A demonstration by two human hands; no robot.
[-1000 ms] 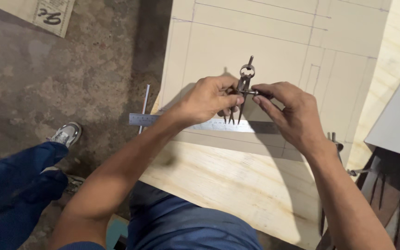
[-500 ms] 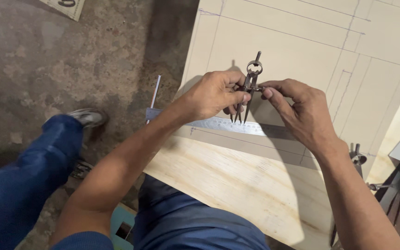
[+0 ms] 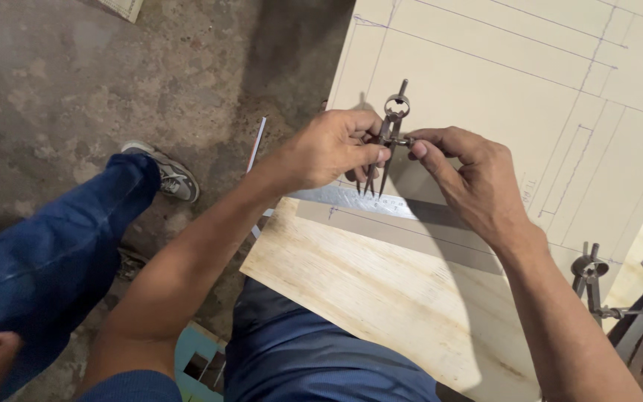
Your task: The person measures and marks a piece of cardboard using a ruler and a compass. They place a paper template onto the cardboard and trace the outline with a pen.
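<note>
A metal spring divider (image 3: pixel 390 130) stands upright with its two points resting on a steel ruler (image 3: pixel 351 198). My left hand (image 3: pixel 335 148) grips the divider's legs from the left. My right hand (image 3: pixel 469 173) pinches the small adjusting screw on the divider's right side with thumb and forefinger. The ruler lies across a pale plywood board (image 3: pixel 485 67) marked with pencil lines, and a second wood sheet (image 3: pixel 381 290) rests over my lap below it.
A second metal divider (image 3: pixel 588 277) lies at the board's right edge. My legs in blue trousers (image 3: pixel 61 246) and a grey shoe (image 3: pixel 169 175) are on the concrete floor at left. A thin rod (image 3: pixel 256 145) lies beside the board.
The view has shifted closer and slightly right. Both hands stay on the divider over the ruler. My left leg has swung further into view.
</note>
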